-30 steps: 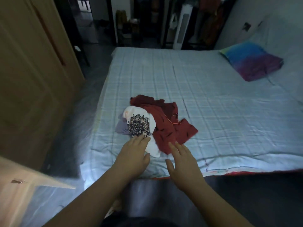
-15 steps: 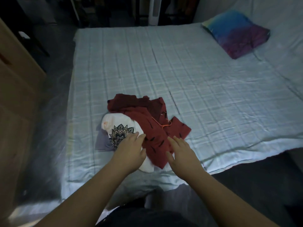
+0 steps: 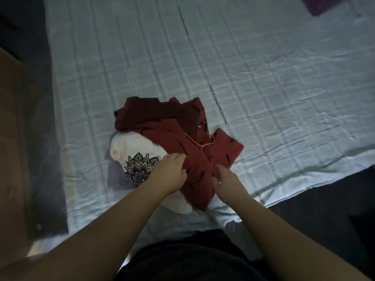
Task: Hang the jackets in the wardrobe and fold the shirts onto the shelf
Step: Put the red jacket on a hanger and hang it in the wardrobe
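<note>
A wide bed (image 3: 263, 78) fills most of the view, covered in a pale blue sheet with a woven check and shallow creases. Its left edge runs down beside a strip of dark floor, and its near edge slants upward to the right. Far from the person and to the right, the sheet lies open and flat. A brown wooden panel (image 3: 12, 138), smooth and blurred, stands at the left past the floor strip.

Near the bed's near-left part sits a small heap of clothes. The red shirt (image 3: 162, 134) is the largest piece, a soft, dark maroon cloth flecked with short black dashes and crumpled into loose folds. Its longest run goes from the far left diagonally toward the person, ending in a pointed tip at the near edge, and a squarish flap sticks out to the right. The white shirt (image 3: 132, 147) lies partly under it on the left, rounded and bunched, with a black mandala print (image 3: 140, 169) facing up. A grey garment (image 3: 114, 177) peeks out flat beneath the white one. A purple pillow corner (image 3: 320, 5) shows at the top right. A thin orange cord (image 3: 203, 144) loops across the red cloth.

The left hand (image 3: 169, 173) has its fingers curled, pinching a fold of the red shirt. The right hand (image 3: 227, 179), just beside it, grips the same cloth with bent fingers.
</note>
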The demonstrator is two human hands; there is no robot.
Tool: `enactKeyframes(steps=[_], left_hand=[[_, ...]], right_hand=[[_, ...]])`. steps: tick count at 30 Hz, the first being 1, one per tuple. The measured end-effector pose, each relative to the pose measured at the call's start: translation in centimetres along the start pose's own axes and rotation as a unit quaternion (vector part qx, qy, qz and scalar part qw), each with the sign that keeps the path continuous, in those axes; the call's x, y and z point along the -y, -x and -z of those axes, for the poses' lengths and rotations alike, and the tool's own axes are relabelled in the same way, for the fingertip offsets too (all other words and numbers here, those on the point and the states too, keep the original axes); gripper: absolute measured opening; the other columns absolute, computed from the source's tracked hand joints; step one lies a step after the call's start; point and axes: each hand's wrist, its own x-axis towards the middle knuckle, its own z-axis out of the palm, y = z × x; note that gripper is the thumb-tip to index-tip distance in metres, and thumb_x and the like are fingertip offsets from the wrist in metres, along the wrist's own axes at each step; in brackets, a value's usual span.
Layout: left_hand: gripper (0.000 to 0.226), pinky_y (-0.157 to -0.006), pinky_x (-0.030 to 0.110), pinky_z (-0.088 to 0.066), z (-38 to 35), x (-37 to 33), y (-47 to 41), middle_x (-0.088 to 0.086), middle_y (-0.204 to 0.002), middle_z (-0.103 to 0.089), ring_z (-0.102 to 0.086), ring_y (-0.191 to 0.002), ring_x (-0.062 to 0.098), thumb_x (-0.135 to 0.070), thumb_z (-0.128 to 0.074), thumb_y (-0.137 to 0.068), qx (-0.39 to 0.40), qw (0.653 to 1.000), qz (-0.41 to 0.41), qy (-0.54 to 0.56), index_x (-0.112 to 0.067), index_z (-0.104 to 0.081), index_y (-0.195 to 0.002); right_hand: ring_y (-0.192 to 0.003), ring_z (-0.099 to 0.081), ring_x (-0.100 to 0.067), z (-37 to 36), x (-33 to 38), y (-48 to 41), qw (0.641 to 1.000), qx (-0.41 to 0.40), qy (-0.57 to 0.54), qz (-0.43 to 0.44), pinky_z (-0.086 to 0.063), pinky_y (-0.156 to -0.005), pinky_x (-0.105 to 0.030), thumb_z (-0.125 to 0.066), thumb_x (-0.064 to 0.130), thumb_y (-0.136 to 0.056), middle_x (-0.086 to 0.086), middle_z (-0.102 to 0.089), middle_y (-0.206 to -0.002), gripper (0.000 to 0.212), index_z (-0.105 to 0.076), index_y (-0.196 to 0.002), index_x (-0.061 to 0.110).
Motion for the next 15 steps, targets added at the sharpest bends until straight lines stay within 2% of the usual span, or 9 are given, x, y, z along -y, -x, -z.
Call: enactKeyframes(steps=[2, 7, 11, 15], left_hand=[[0.059, -0.099, 0.045, -0.046, -1.2, 0.1, -1.9, 0.008, -0.127, -0.057, -0.053, -0.117, 0.03, -0.034, -0.041, -0.078, 0.017, 1.0, 0.016, 0.015, -0.016, -0.05, -0.134], [0.053, -0.103, 0.045, -0.042, -4.4, -0.7, -6.1, 0.008, -0.134, -0.054, -0.05, -0.123, 0.03, -0.027, -0.05, -0.087, 0.066, 0.995, 0.058, 0.049, -0.015, -0.047, -0.139], [0.055, -0.105, 0.045, -0.041, -7.1, -0.6, -8.8, 0.009, -0.138, -0.051, -0.047, -0.127, 0.029, -0.025, -0.052, -0.089, 0.117, 0.987, 0.08, 0.073, -0.015, -0.043, -0.143], [0.052, -0.106, 0.043, -0.04, -8.3, -0.7, -9.9, 0.01, -0.137, -0.051, -0.048, -0.125, 0.029, -0.022, -0.051, -0.092, 0.133, 0.977, 0.125, 0.109, -0.015, -0.043, -0.142]], right_hand=[[-0.101, -0.063, -0.026, -0.9, -1.1, -2.7, 0.999, 0.036, -0.02, -0.016, -0.05, -0.084, -0.037, -0.054, 0.027, -0.087, -0.005, -0.066, -0.109, 0.034, -0.056, -0.121, 0.02], [-0.107, -0.063, -0.033, -3.2, -4.3, -9.4, 0.989, 0.107, -0.044, -0.087, -0.049, -0.09, -0.038, -0.055, 0.03, -0.092, -0.012, -0.065, -0.117, 0.041, -0.052, -0.13, 0.014], [-0.114, -0.059, -0.037, -4.7, -5.8, -14.2, 0.976, 0.136, -0.063, -0.156, -0.044, -0.094, -0.037, -0.054, 0.031, -0.095, -0.018, -0.063, -0.122, 0.038, -0.053, -0.126, 0.009], [-0.111, -0.06, -0.036, -5.9, -6.2, -16.5, 0.964, 0.185, -0.078, -0.176, -0.047, -0.095, -0.038, -0.057, 0.033, -0.095, -0.018, -0.063, -0.121, 0.036, -0.057, -0.12, 0.008]])
